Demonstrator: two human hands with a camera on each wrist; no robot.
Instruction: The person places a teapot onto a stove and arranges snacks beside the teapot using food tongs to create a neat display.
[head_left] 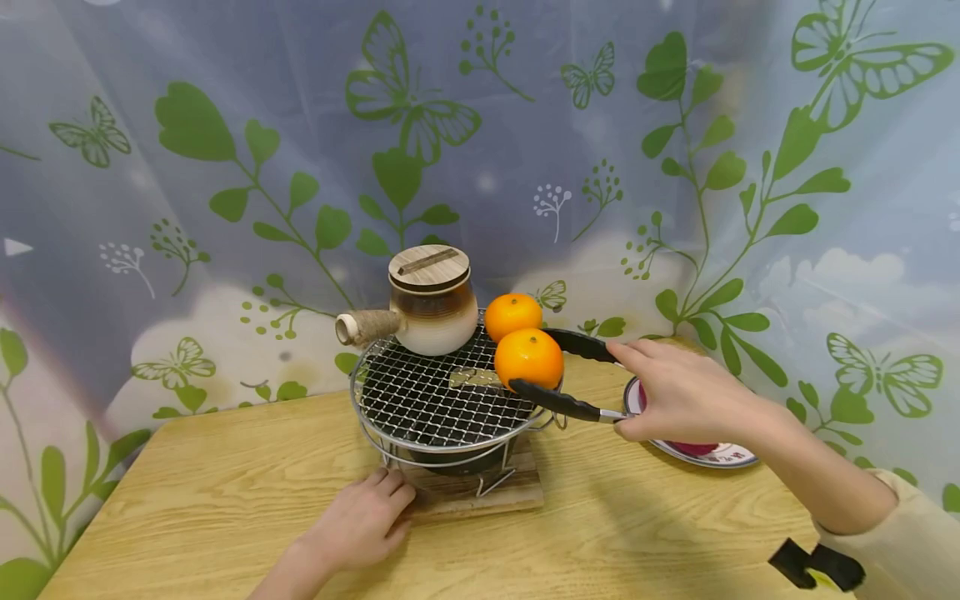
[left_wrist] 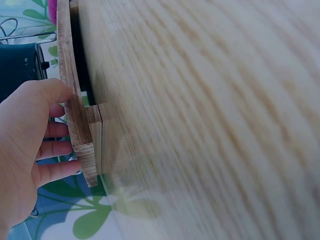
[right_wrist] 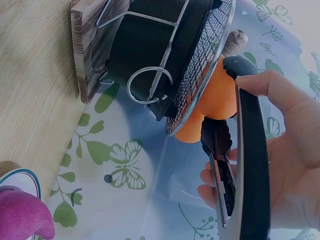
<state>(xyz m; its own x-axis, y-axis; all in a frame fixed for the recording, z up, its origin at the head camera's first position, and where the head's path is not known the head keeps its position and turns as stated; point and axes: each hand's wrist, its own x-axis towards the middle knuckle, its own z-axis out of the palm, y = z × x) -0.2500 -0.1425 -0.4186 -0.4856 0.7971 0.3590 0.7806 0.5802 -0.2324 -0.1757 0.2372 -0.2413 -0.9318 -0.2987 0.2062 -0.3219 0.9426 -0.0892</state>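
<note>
My right hand (head_left: 693,394) holds a pair of tongs (right_wrist: 252,165) with black tips, thumb on one arm and fingers on the other. The tips stand on either side of the front mandarin orange (head_left: 528,358), at the right edge of the round wire grill (head_left: 427,400). Just behind it sits a second mandarin orange (head_left: 513,315). With thumb and bent fingers, my left hand (head_left: 360,517) grips the front left corner of the wooden board (left_wrist: 75,110) under the stove. Whether the tongs press on the orange is hard to tell.
A lidded clay teapot (head_left: 433,312) stands at the back of the grill, its twine-wrapped handle (head_left: 369,326) pointing left. Below the mesh is a dark stove (right_wrist: 145,42). To the right lies a plate (head_left: 723,458) with a magenta item (right_wrist: 22,215). A patterned cloth (head_left: 525,150) hangs behind the table.
</note>
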